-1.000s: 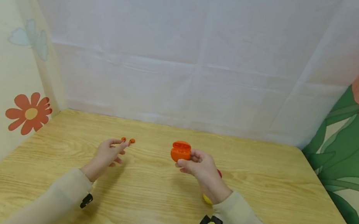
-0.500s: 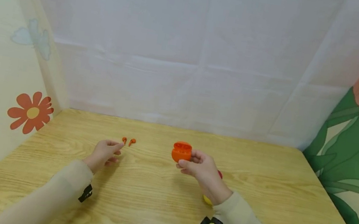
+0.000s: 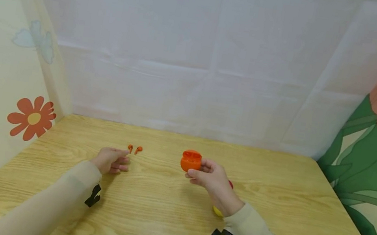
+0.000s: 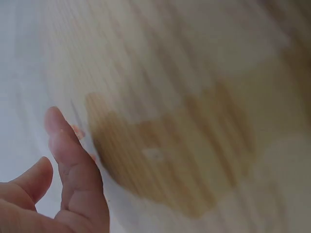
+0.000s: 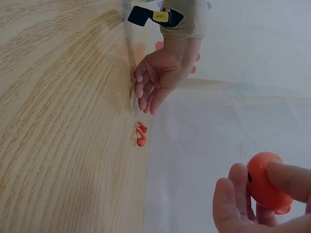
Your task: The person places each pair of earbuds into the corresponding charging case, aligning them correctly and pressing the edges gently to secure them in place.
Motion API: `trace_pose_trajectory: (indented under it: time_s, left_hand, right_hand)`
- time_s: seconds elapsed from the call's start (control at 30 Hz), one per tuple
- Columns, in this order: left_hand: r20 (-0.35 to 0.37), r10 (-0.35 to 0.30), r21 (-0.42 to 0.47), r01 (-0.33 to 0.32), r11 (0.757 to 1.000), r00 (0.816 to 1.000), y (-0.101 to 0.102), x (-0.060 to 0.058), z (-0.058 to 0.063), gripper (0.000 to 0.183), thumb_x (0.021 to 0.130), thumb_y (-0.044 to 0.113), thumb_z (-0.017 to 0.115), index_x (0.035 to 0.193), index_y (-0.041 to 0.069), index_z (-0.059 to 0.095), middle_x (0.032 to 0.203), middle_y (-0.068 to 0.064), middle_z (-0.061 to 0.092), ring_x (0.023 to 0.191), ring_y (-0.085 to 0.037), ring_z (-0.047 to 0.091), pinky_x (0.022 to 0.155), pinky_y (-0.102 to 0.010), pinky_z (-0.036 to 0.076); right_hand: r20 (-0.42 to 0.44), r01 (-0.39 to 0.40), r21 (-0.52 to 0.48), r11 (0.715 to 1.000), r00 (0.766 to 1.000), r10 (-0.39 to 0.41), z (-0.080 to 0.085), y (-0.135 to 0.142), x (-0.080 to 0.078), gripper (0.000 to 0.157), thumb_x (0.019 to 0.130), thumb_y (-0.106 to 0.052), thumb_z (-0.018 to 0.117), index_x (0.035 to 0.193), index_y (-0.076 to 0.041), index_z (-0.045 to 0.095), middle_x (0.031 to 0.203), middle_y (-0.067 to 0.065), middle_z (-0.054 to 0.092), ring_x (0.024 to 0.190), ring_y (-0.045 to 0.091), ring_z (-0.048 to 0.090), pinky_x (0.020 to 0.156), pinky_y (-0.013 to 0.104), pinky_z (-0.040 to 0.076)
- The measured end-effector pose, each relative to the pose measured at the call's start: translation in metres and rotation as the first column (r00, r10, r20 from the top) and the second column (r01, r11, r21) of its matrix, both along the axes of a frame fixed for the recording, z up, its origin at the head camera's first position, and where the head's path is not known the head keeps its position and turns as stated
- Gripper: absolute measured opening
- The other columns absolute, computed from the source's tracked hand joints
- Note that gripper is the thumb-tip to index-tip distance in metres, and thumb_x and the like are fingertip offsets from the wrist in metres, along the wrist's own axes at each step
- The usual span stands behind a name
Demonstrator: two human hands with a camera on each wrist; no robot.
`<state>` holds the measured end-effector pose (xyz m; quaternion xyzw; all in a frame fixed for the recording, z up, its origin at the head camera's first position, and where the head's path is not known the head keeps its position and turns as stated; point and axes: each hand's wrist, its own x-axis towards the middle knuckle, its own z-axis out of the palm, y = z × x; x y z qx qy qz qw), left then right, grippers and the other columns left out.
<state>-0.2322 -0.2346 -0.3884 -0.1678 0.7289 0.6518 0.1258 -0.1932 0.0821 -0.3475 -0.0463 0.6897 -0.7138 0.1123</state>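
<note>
Two orange earbuds (image 3: 138,150) lie side by side on the wooden table, left of the middle. Just in front of them is my left hand (image 3: 112,160), its fingers loosely extended and holding nothing; in the right wrist view the same left hand (image 5: 163,75) appears apart from the earbuds (image 5: 141,134). My right hand (image 3: 213,181) grips an orange earbud charging case (image 3: 190,162) above the table, thumb in front and fingers behind. The case's lid stands up, its inside facing me. In the left wrist view the earbuds are mostly hidden behind the fingers (image 4: 77,179).
Under my right forearm a yellow thing (image 3: 218,211) and a red thing (image 3: 231,184) peek out, mostly hidden. A white sheet (image 3: 197,61) hangs behind the table (image 3: 158,211). Flower-printed panels stand at the left and right.
My left hand has drawn back slightly from the earbuds, toward the left and nearer to me, and its fingers have spread a little. The right hand with the case has barely moved.
</note>
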Motion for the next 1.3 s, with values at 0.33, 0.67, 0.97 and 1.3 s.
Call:
trace_pose_trajectory:
  time_s: [0.33, 0.67, 0.97, 1.3]
  left_hand:
    - [0.04, 0.04, -0.033, -0.038, 0.999, 0.998, 0.005, -0.01, -0.006, 0.04, 0.101, 0.02, 0.055, 0.131, -0.006, 0.049, 0.073, 0.006, 0.069, 0.06, -0.006, 0.066, 0.055, -0.018, 0.048]
    - [0.033, 0.109, -0.013, -0.108, 0.994, 0.994, 0.01, -0.025, -0.014, 0.035, 0.099, 0.019, 0.058, 0.122, -0.006, 0.057, 0.069, 0.004, 0.07, 0.056, -0.007, 0.066, 0.051, -0.019, 0.046]
    - [0.029, 0.116, 0.019, -0.117, 0.993, 0.993, 0.005, -0.034, -0.018, 0.034, 0.099, 0.017, 0.058, 0.123, -0.007, 0.057, 0.065, 0.003, 0.069, 0.055, -0.007, 0.065, 0.048, -0.017, 0.046]
    - [0.028, 0.155, -0.024, -0.154, 0.988, 0.988, 0.01, -0.037, -0.016, 0.023, 0.099, 0.014, 0.058, 0.11, -0.006, 0.062, 0.06, 0.002, 0.066, 0.05, -0.006, 0.062, 0.046, -0.017, 0.044]
  right_hand:
    - [0.001, 0.002, 0.006, 1.0, 1.0, -0.002, -0.003, -0.003, -0.001, 0.028, 0.09, 0.003, 0.063, 0.117, 0.01, 0.055, 0.101, 0.015, 0.065, 0.081, 0.019, 0.067, 0.075, 0.031, 0.055]
    - [0.006, 0.007, 0.013, 1.0, 1.0, -0.007, -0.004, -0.004, 0.001, 0.029, 0.091, 0.003, 0.064, 0.118, 0.01, 0.056, 0.102, 0.016, 0.065, 0.08, 0.019, 0.068, 0.075, 0.032, 0.056]
    - [0.006, 0.033, 0.013, 0.999, 0.999, -0.033, -0.003, -0.003, 0.002, 0.03, 0.09, 0.003, 0.065, 0.118, 0.009, 0.057, 0.104, 0.017, 0.064, 0.08, 0.019, 0.067, 0.075, 0.033, 0.056]
    - [-0.002, 0.016, 0.023, 1.0, 1.0, -0.016, -0.004, -0.003, 0.004, 0.033, 0.091, 0.002, 0.065, 0.12, 0.01, 0.055, 0.106, 0.018, 0.064, 0.082, 0.019, 0.067, 0.078, 0.033, 0.056]
